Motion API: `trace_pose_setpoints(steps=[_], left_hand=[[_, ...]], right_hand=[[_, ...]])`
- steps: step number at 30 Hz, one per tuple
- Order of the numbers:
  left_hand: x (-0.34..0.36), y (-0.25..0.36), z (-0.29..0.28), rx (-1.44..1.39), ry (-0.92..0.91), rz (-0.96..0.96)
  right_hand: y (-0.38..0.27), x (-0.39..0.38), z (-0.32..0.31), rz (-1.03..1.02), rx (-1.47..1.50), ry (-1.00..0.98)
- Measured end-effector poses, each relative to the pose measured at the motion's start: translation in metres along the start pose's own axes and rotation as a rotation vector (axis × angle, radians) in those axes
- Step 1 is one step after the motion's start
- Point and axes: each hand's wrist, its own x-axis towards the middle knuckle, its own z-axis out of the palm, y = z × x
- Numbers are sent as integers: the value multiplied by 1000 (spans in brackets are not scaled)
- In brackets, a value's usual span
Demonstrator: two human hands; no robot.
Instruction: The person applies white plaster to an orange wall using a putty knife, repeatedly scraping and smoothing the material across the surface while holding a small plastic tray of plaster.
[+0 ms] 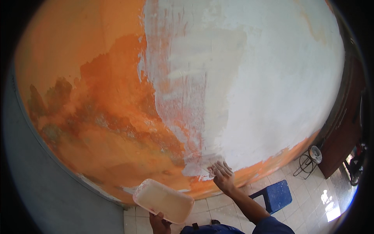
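Right hand (223,173), lower centre of frame: fingers spread flat, pressing blade, mostly hidden, against wall (97,78) at lower edge of white filler patch (265,89). Whether thumb wraps handle: cannot tell.

Left hand (159,223), bottom edge: pinching near rim of tray (163,199), thumb on top, tray tilted.

Tray likely light, thin plastic, bendy; wet filler inside shifts weight, rim probably slick. Best hold: short edge, fingers beneath. Blade likely stiff yet springy; press behind edge.

Blue stool (277,195) on tiled floor (307,202), lower right.
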Motion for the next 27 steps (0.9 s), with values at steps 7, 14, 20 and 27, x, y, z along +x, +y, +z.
trace_pose_setpoints(steps=[7, 14, 20, 27], left_hand=[[-2, 1, 2, 7, 46, -7], [-2, 0, 3, -42, 32, -38], [6, -5, -4, -34, -40, 59], [-5, 8, 22, -104, -97, 126]], right_hand=[[14, 128, -84, 522, 377, -205], [33, 151, -89, 724, 1028, -275], [22, 193, -98, 337, 750, -154], [-4, 257, -103, -55, 391, -176]])
